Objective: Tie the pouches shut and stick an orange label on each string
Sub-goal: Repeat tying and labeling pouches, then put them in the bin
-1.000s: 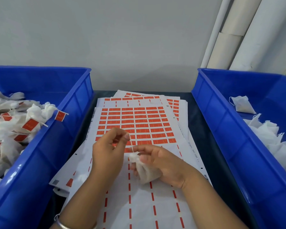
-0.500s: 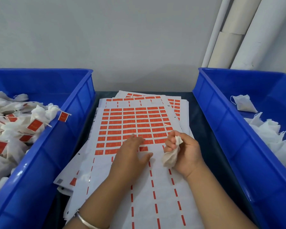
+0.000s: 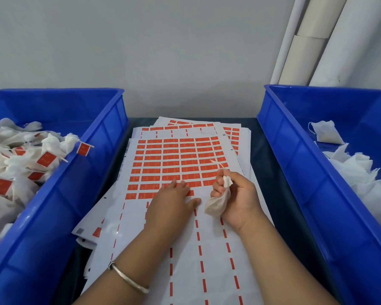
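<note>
Pouch (image 3: pixel 218 201) hangs neck-up in the clenched right hand (image 3: pixel 235 199), its string (image 3: pixel 218 165) poking up and away over the label sheet (image 3: pixel 174 164). Just to its left, the left hand (image 3: pixel 172 203) lies flat, fingertips on the nearest orange row, grasping nothing visible. Half a second ago both hands sat almost identically.

Left blue bin (image 3: pixel 59 216) and right blue bin (image 3: pixel 317 194): outer walls and near ends cut off by the picture's edges. Both forearms leave the near edge. Left hand (image 3: pixel 169 208) covers part of the near row on the label sheet (image 3: pixel 163 164); its fingertip contact with a label cannot be told. Print on the orange labels is too small to read. Right hand (image 3: pixel 235 199) hides the far side of the pouch (image 3: pixel 218 202); the neck knot is concealed among its fingers. Lower sheets in the stack show only margins.
</note>
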`<state>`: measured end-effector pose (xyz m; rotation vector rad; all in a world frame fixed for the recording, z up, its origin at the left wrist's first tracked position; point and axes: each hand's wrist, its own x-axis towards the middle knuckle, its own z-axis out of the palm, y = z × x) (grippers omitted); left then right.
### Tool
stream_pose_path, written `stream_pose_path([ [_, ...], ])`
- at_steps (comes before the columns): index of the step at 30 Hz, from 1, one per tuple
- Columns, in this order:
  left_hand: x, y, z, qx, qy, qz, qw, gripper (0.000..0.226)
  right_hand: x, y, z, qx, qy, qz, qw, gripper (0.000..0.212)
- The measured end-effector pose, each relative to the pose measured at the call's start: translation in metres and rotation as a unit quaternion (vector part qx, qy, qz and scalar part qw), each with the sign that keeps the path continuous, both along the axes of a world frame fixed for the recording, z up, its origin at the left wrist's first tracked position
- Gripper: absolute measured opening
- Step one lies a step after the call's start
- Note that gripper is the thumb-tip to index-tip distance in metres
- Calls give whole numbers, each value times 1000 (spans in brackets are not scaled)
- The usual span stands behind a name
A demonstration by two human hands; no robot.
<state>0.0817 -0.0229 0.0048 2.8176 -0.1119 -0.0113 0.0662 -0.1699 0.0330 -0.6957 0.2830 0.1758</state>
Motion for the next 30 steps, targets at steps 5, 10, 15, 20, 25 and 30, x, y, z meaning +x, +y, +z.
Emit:
stream_pose_path([
  [5,2,-2,10,36,-10,-5,999,51,-1,5,2,-32,-4,2,999,16],
  [10,-1,0,15,138,-39,-65,988,41,-3,8,4,-52,4,11,999,18],
  [15,-8,-3,14,77,-50,-42,995,38,-6,6,3,-58,-10,30,998,18],
  [20,-9,1,5,29,-106,-50,993,33,-7,4,-2,-69,-37,34,996,13],
  [25,-7,2,1,4,-125,-40,991,32,-7,4,-1,-111,-65,54,990,22],
  [30,-6,1,2,-7,-130,-27,991,30,-9,4,1,-118,-74,66,988,24],
])
